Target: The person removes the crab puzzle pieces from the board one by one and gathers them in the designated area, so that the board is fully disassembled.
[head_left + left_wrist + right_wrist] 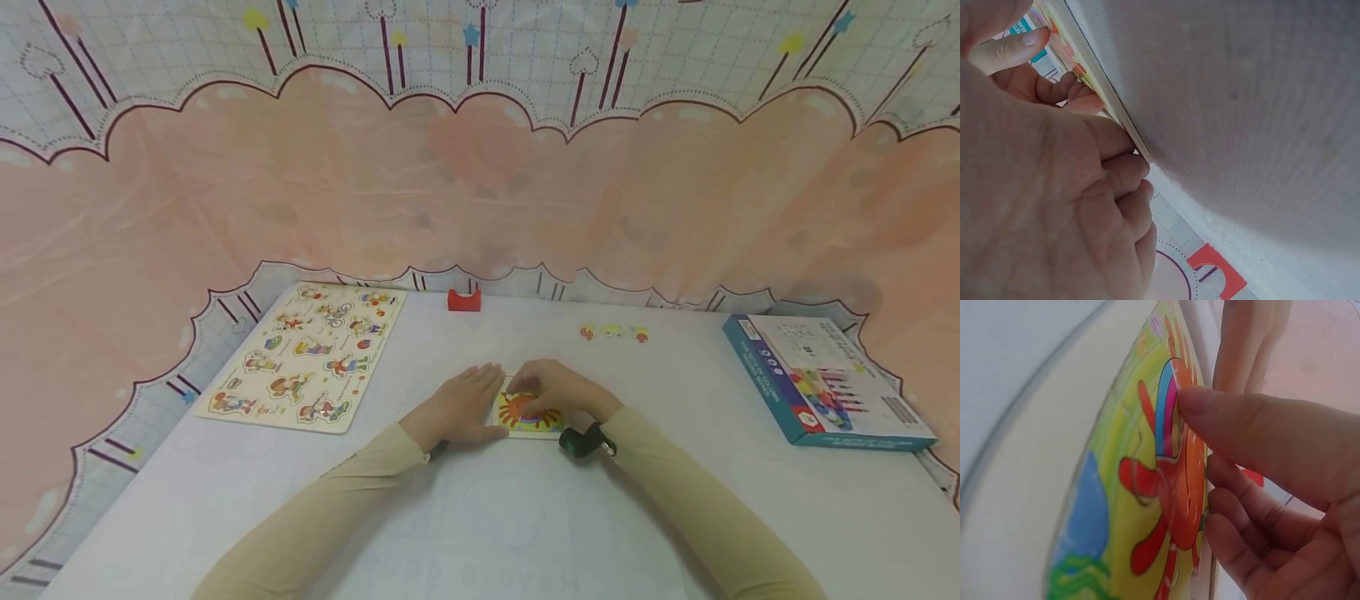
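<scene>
A small wooden crab puzzle [551, 423], with a yellow-green sea picture, lies flat on the white table before me. My left hand [463, 408] rests along its left side, fingers extended and thumb at the near left corner. In the left wrist view, those fingers touch the board's edge [1124, 125]. Reaching over from the right, my right hand [561, 390] pinches the orange crab piece [1192, 481]. Its thumb [1200, 406] is at the piece's edge, where a narrow gap shows beside a blue and pink band. The other fingertips are partly hidden behind it.
A larger peg puzzle board [300, 358] with cartoon figures lies back left. Behind my hands stands a red notched block [464, 302]. Several small red and yellow pieces [613, 332] lie back right. A teal-edged box [832, 383] sits far right. Patterned cloth [480, 192] hangs behind.
</scene>
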A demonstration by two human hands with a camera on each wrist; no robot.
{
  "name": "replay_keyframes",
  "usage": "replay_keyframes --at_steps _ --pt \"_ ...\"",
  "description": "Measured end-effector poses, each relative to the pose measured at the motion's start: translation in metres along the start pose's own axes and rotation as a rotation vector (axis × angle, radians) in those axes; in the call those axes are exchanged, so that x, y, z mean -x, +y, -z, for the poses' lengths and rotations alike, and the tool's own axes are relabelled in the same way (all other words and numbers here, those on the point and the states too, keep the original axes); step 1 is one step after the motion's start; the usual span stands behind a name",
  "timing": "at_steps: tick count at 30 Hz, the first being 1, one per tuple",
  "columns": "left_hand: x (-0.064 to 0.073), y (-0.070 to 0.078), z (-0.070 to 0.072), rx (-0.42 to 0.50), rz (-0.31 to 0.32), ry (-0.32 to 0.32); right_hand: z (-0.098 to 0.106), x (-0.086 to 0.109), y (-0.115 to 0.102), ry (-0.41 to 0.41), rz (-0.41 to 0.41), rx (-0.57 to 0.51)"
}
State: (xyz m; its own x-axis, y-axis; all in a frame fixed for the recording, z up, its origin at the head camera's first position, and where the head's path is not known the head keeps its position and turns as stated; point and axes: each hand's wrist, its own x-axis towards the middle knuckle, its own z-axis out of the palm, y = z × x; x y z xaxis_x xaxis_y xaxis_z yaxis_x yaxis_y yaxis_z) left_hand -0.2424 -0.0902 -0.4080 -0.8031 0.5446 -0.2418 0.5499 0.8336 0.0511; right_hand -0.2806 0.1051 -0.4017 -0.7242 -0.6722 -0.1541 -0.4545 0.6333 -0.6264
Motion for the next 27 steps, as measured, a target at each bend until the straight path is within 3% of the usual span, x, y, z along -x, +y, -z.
replay_keyframes --at_steps 12,27 --pt "-0.0011 0.0003 -0.0004 -0.022 0.001 -0.003 0.0001 -0.0023 -0.0035 -0.005 -0.011 0.050" --pt "0.0007 0.0018 0.0004 -0.049 -0.006 0.011 -0.0025 -0.0057 0.0031 0.017 -0.059 -0.013"
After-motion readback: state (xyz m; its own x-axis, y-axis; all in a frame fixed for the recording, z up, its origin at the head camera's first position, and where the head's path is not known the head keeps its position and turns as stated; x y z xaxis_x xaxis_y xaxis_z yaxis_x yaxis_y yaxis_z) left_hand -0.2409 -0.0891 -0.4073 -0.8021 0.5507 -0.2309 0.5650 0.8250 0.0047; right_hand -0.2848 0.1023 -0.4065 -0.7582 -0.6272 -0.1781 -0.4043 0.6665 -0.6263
